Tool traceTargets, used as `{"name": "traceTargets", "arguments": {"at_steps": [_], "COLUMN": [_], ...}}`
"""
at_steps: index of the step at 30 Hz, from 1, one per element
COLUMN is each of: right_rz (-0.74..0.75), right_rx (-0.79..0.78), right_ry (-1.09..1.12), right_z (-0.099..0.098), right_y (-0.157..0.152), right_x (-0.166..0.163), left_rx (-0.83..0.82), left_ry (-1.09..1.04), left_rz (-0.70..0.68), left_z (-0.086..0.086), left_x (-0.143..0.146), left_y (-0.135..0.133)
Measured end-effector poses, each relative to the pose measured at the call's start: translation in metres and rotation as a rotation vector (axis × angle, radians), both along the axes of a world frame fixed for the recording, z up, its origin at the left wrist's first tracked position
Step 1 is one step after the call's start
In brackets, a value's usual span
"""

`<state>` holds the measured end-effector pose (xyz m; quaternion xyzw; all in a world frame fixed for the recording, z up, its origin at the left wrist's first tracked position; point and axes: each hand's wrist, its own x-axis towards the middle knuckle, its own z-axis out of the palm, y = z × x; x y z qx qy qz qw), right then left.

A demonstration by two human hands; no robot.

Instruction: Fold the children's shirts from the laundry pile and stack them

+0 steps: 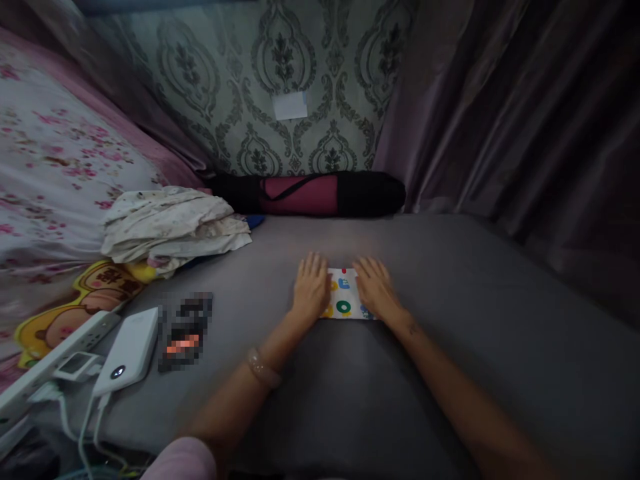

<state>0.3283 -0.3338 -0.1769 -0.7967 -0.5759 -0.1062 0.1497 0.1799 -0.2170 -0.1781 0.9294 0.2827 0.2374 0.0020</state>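
Note:
A small white rectangular piece with colourful printed shapes [343, 295], perhaps folded cloth or paper, lies flat on the grey sheet [330, 380]. On its left edge rests my left hand [311, 285], palm down with the fingers stretched forward. My right hand [377, 290] lies the same way over the right edge, fingers extended and slightly blurred. Both hands cover the sides of the piece, so only its middle strip shows. A pale bangle [263, 369] sits on my left wrist.
At the left are a white power bank [127, 350] with cables, a power strip [65, 360], a yellow cartoon cushion [65, 313] and a crumpled patterned cloth [173, 227]. A black and maroon long bag [310, 195] lies along the wall. Curtains [500, 113] hang at the right.

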Motion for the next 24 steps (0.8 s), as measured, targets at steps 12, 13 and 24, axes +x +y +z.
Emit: {"name": "traceTargets", "arguments": {"at_steps": [12,13,24], "right_rz": [0.100,0.096,-0.072], "right_rx": [-0.199,-0.205,-0.166], "right_ry": [0.138,0.143,0.129], "right_z": [-0.033,-0.030,-0.035], "right_y": [0.023,0.022,0.004], "right_x": [-0.016,-0.016,-0.014], "left_rx": [-0.128,-0.119,-0.150], "left_ry": [0.216,0.236,0.283], "left_rz": [-0.002,0.006,0.103], "left_z": [-0.043,-0.040,-0.039], "left_x": [0.021,0.019,-0.002], "left_y": [-0.003,-0.003,-0.006]}}
